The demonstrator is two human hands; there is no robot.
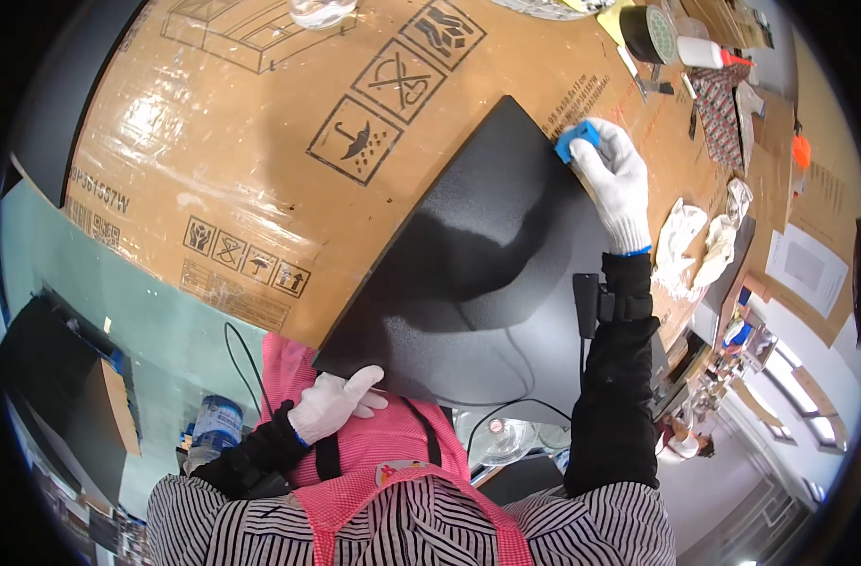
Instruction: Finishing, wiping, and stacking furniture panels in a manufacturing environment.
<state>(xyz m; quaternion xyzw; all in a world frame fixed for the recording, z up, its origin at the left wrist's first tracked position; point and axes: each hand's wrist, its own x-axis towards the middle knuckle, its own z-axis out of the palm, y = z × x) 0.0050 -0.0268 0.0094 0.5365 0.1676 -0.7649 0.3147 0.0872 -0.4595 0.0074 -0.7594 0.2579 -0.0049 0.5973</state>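
Observation:
A flat, dark grey-black panel (449, 283) with a glossy, finely textured face lies slanted over the cardboard, its near edge close to my pink apron (393, 443). In its white glove, my right hand (612, 179) pinches a small blue block (579, 141), whose material I cannot make out. The block is at the panel's far right edge. My left hand (341, 406), also gloved in white, is at the panel's near left corner. Its thumb overlaps the near edge, while the other fingers lie apart over the apron, holding nothing visible.
Printed cardboard (251, 141) covers the table. Crumpled white gloves (699, 241) lie at right; a tape roll (649, 35) and a white bottle with a red tip (702, 53) stand far right. A bottle with a blue label (214, 424) is beside my left arm.

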